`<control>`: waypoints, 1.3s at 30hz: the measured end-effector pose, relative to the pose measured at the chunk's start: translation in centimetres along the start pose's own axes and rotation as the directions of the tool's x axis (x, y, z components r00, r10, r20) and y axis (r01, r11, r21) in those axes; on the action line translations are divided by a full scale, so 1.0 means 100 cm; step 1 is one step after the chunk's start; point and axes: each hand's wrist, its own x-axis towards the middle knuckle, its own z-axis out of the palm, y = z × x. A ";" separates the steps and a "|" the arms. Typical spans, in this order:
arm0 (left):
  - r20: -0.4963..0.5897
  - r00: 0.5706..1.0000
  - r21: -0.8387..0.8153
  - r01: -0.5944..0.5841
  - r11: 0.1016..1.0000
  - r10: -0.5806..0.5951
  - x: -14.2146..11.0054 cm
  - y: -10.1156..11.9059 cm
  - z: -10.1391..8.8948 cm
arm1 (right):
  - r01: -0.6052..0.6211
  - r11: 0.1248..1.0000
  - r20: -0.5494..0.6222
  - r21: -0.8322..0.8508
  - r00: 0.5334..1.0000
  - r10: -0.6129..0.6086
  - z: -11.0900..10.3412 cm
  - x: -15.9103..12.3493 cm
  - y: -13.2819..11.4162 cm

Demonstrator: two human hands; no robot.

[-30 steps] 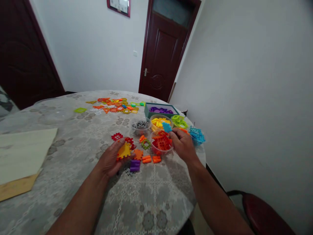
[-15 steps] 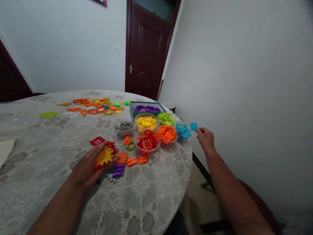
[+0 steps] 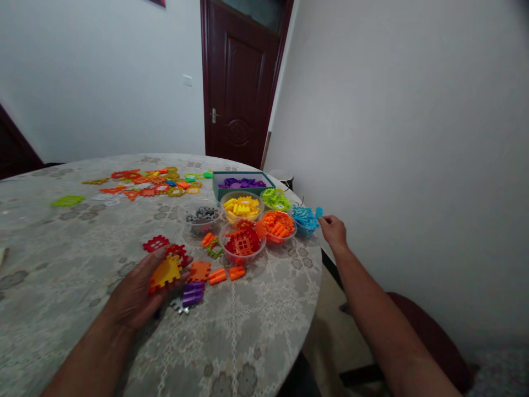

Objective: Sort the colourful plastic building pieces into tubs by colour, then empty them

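Pretty sure I'm looking at somebody's home: a flowery tablecloth (image 3: 264, 314) is spreading across the lower left, a dark panelled door (image 3: 243, 82) is standing top centre, and a light switch (image 3: 187, 80) is sitting on the pale wall (image 3: 115, 82).

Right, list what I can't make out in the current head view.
Head view: underside of the yellow piece, hidden by the left hand.
Head view: whether the blue piece at the right hand touches the heaped blue pieces; too small.
Head view: any print on the white patches; too small.
Head view: wall frame, cut off by the top edge.
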 end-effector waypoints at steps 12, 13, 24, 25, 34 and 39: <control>0.062 0.997 -0.104 -0.045 0.994 0.052 -0.009 -0.002 0.004 | 0.056 0.992 -0.205 0.116 0.978 -0.031 -0.018 -0.053 -0.033; 0.063 0.996 -0.110 -0.049 0.993 0.056 -0.009 -0.003 0.004 | 0.078 0.985 -0.218 0.157 0.975 -0.042 -0.020 -0.066 -0.045; 0.118 0.993 -0.244 0.044 0.969 -0.016 -0.009 -0.011 0.002 | 0.540 0.578 0.351 0.612 0.469 -0.810 0.007 -0.223 -0.225; 0.150 0.989 -0.250 0.051 0.967 -0.014 -0.009 -0.011 0.003 | 0.570 0.547 0.351 0.613 0.424 -0.835 0.015 -0.231 -0.235; 0.199 0.980 -0.261 0.079 0.962 -0.026 -0.007 -0.012 0.003 | 0.663 0.558 0.455 0.498 0.348 -0.820 0.068 -0.258 -0.261; 0.188 0.982 -0.243 0.075 0.967 -0.029 -0.007 -0.013 0.000 | 0.593 0.592 0.356 0.546 0.475 -0.805 0.063 -0.252 -0.260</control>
